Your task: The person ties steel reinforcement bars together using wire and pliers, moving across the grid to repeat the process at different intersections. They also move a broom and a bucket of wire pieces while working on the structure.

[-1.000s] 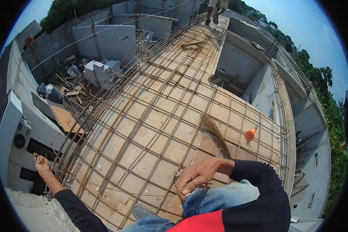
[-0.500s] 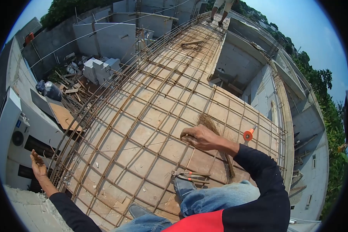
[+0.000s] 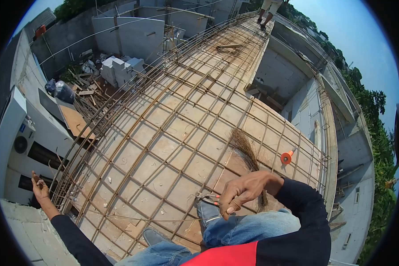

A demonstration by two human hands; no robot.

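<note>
My right hand (image 3: 244, 193) is closed in a pinch in front of my knees, on a thin wire (image 3: 164, 220) that stretches left across the rebar grid (image 3: 157, 153). My left hand (image 3: 41, 189) is held out at the far left beside the edge bars, fingers apart; I see nothing plainly held in it. Just left of my right hand lie pincers (image 3: 207, 197) with orange grips, by my grey shoe (image 3: 207, 213). Beyond my right hand a stick broom (image 3: 244, 148) rests on the grid, partly hidden by the hand and forearm.
An orange disc-shaped piece (image 3: 287, 157) lies right of the broom. An opening (image 3: 277, 73) drops beyond the deck's right edge. Bundled bars line the left edge, above rubble and white blocks (image 3: 119, 71). At the far end stands a person (image 3: 268, 11). A timber piece (image 3: 229, 46) lies ahead.
My right hand has come back toward my knees, off the broom's head, with the wire shifting nearer to me. My left hand has moved little, its fingers turned slightly. The view has shifted a little.
</note>
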